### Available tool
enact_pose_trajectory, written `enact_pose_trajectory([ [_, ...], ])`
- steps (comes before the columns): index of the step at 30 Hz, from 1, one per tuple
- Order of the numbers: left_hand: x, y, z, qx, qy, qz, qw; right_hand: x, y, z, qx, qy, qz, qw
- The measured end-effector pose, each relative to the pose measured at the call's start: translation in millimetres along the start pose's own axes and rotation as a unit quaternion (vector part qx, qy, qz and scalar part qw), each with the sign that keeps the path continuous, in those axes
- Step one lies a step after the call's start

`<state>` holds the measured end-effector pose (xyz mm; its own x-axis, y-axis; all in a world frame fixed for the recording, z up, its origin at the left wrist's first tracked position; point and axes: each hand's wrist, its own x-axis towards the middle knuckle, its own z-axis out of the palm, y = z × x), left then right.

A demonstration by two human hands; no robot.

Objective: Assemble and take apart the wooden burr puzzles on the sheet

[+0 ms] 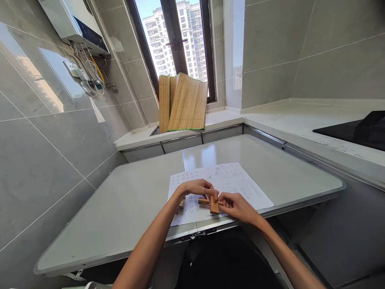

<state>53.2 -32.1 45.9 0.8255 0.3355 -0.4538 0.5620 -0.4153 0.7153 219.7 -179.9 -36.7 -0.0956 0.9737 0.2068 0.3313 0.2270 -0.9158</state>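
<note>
A small brown wooden interlocking puzzle (214,205) is held just above a printed paper sheet (240,180). It has an upright flat block with bars sticking out sideways. My left hand (198,187) reaches over it from the left, its fingers closed on the top of the block. From the right, my right hand (236,205) pinches the end of a bar. Partly hidden by my left wrist, some loose wooden pieces (181,204) lie on the sheet's left side.
The sheet lies on a pale folding table (135,208) with a seam across it. Behind stands a white counter (222,116), with a folded bamboo mat (188,104) by the window. A black cooktop (357,130) is at right; a water heater (78,26) hangs upper left.
</note>
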Motion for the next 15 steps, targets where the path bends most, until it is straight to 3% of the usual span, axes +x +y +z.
enact_pose_trajectory([
  [15, -3.3, -8.8, -0.3, 0.104, 0.008, -0.038, 0.994, -0.4, 4.9, -2.2, 0.003, -0.019, 0.003, 1.000],
])
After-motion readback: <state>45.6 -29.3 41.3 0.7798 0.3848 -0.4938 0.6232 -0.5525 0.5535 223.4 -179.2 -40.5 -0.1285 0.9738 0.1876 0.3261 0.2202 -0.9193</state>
